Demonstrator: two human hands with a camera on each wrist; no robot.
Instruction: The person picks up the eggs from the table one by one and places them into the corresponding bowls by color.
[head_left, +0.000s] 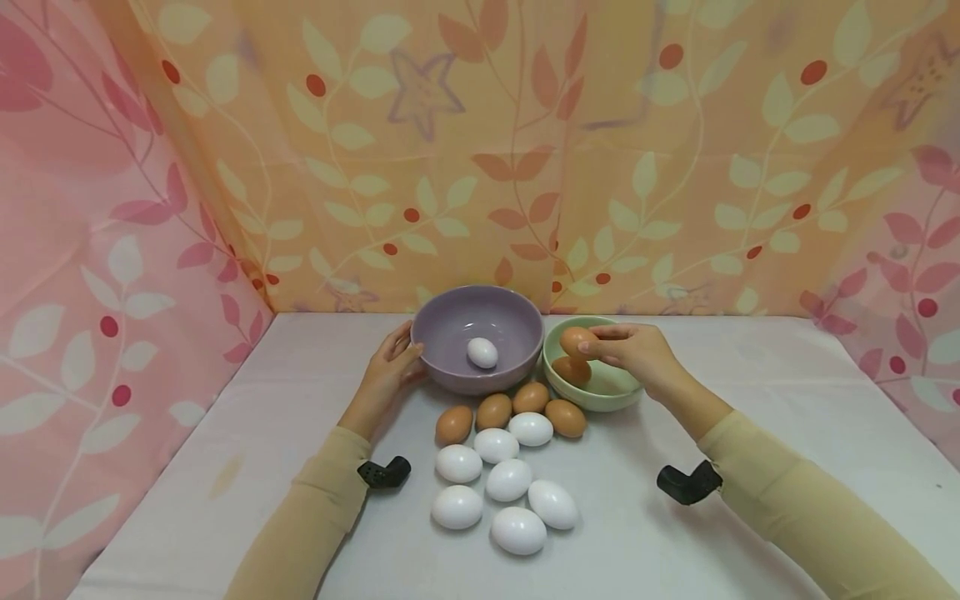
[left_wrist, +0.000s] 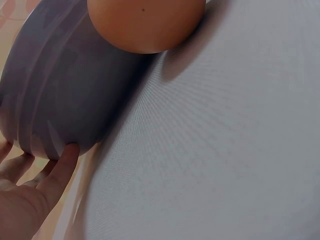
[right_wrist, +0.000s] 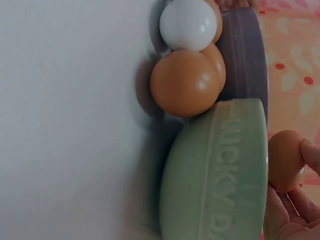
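In the head view my left hand rests its fingertips and thumb on the outer left side of a purple bowl. A single white egg lies inside that bowl. Between thumb and fingers, my right hand pinches a brown egg over a smaller green bowl. Below the pinched egg, another brown egg lies in the green bowl. The right wrist view shows the held egg just beyond the green bowl's rim, and the left wrist view shows spread fingers against the purple wall.
Several brown eggs form a row right in front of the bowls. Nearer on the white tabletop lie several white eggs. A patterned cloth stands behind the table, with pink cloth at both sides.
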